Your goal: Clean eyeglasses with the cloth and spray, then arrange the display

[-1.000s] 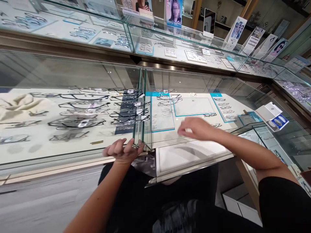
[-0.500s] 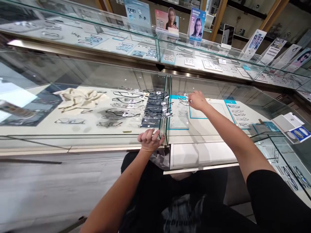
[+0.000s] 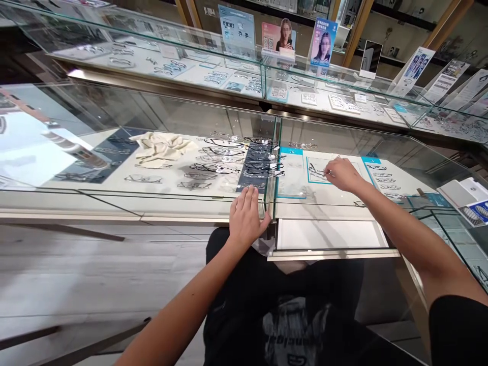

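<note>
Over the right-hand part of the glass display case, my right hand (image 3: 343, 174) is closed on a pair of eyeglasses (image 3: 315, 172), its fingertips pinching one side. The glasses hover above or touch a white panel with a blue border (image 3: 308, 179); I cannot tell which. My left hand (image 3: 247, 216) lies flat, fingers stretched out, on the front glass edge of the case. Just beyond it, several dark-framed eyeglasses (image 3: 263, 165) stand in rows over a dark strip. One more pair of eyeglasses (image 3: 303, 145) sits behind the blue-topped panel.
A crumpled cream cloth (image 3: 162, 148) lies in the left case. Below the right case an open drawer (image 3: 331, 235) juts out towards me. Upright glass edges (image 3: 277, 162) divide the two cases. Several eyeglasses (image 3: 385, 180) lie at right, near a box (image 3: 467, 201).
My right hand has moved right and nearer to me, bringing the eyeglasses from the blue-topped panel. My left hand's curled fingers have straightened out flat. The camera view has shifted slightly.
</note>
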Demonstrator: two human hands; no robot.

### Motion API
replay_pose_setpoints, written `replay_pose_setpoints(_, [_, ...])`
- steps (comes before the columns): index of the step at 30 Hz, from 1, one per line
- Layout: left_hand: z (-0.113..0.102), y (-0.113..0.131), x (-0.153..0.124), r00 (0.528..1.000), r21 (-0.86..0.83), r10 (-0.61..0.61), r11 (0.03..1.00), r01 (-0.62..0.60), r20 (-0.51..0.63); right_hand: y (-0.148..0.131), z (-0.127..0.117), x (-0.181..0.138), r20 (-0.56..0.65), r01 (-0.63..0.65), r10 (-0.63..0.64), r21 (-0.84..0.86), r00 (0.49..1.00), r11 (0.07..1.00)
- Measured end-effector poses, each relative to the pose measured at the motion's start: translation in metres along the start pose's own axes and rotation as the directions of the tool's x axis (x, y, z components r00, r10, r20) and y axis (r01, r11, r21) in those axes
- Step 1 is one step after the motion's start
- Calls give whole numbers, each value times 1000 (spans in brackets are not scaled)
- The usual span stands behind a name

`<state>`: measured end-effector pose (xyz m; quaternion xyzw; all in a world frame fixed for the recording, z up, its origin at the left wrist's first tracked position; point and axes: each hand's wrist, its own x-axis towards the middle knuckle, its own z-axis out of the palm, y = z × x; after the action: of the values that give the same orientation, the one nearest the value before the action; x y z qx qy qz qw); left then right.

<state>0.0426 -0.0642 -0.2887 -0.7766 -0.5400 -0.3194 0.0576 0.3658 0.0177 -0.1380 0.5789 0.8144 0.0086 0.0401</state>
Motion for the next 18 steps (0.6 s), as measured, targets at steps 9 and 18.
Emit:
replay_pose_setpoints(9, [2, 31, 11, 994, -55, -36, 998, 42, 104, -13, 3, -123, 302, 130, -222, 295, 927, 947])
replay_pose_setpoints(18, [2, 16, 14, 999, -129, 38, 991, -40, -23, -12, 79, -109, 423, -29, -62, 207, 904, 978])
